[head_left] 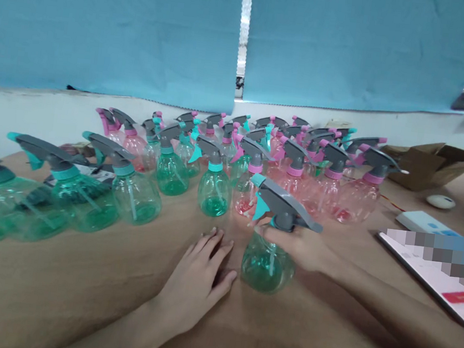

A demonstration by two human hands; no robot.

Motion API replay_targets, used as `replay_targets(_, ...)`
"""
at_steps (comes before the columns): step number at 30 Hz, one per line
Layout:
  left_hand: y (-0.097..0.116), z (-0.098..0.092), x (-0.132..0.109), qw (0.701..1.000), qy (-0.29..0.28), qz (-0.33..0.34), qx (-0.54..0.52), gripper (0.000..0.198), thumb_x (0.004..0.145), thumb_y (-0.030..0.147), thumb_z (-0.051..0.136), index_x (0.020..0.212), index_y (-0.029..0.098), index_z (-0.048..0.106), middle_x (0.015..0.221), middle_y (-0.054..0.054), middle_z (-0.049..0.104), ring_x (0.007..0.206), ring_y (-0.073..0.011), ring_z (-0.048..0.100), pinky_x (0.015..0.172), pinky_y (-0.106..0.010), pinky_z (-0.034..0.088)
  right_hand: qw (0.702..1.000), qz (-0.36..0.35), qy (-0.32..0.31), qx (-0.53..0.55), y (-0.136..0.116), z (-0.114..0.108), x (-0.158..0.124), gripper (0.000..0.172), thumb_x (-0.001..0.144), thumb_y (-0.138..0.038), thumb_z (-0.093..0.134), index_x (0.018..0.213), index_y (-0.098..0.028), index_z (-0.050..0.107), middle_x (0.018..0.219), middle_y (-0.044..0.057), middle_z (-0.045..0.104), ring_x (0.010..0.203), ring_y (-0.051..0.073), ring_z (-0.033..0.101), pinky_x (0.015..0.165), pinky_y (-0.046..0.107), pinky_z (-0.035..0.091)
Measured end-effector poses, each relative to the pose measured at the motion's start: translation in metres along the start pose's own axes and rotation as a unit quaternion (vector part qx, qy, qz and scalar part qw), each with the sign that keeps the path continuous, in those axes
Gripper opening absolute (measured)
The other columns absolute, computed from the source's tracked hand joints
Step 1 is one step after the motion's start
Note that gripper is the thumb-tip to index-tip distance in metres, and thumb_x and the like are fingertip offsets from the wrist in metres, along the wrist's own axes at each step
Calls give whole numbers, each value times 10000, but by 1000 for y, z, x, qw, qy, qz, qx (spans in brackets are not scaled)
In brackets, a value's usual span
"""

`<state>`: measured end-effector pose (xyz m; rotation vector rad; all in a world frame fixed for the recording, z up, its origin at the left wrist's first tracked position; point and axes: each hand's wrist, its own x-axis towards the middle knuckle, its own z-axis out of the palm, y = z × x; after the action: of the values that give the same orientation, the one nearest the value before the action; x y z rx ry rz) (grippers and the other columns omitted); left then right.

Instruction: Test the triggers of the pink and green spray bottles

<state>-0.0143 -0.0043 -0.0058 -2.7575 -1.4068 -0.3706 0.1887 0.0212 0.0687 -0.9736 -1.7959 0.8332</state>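
My right hand (297, 245) is closed round the neck of a green spray bottle (268, 265) with a grey and teal trigger head. The bottle is upright, its nozzle pointing left and away. Flat on the table, just left of that bottle, rests my left hand (198, 282), fingers spread and holding nothing. Beyond it stands another green spray bottle (214, 189). Farther left are several more green ones, among them a green spray bottle (135, 196). Pink spray bottles, such as the pink spray bottle (357, 196), crowd behind my right hand.
On the right lie a tablet-like device with a lit screen (425, 280), a white and blue box (427, 221) and a white computer mouse (440, 201). An open cardboard box (421, 165) sits behind them. Blue cloth (114, 26) covers the wall behind the wooden table (76, 290).
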Motion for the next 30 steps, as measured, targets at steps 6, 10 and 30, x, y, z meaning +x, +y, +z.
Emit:
replay_targets(6, 1, -2, 1, 1000, -6, -3, 2, 450, 905, 377, 453, 1290, 145, 447, 1391, -140, 390, 1279, -296, 337, 1007, -485, 328, 997, 30, -10, -72, 3, 2, 0, 105, 700, -247, 492, 671, -225, 590, 766, 20, 648, 781, 200, 625, 718, 351, 520)
replay_targets(10, 1, -2, 0, 1000, 0, -2, 2, 442, 904, 373, 453, 1285, 149, 451, 1388, -136, 395, 1277, -293, 342, 1009, -482, 327, 987, 64, 26, -145, 7, 6, 0, 157, 731, -308, 500, 760, -216, 625, 729, 30, 652, 769, 220, 626, 682, 364, 529)
replay_targets(30, 3, -7, -10, 999, 35, 7, -10, 398, 905, 329, 469, 1227, 98, 505, 1285, -160, 501, 1212, -293, 423, 980, -446, 355, 942, 46, 39, -331, -33, 0, -37, 419, 652, -485, 692, 917, -181, 577, 831, 96, 660, 819, 291, 632, 704, 437, 505)
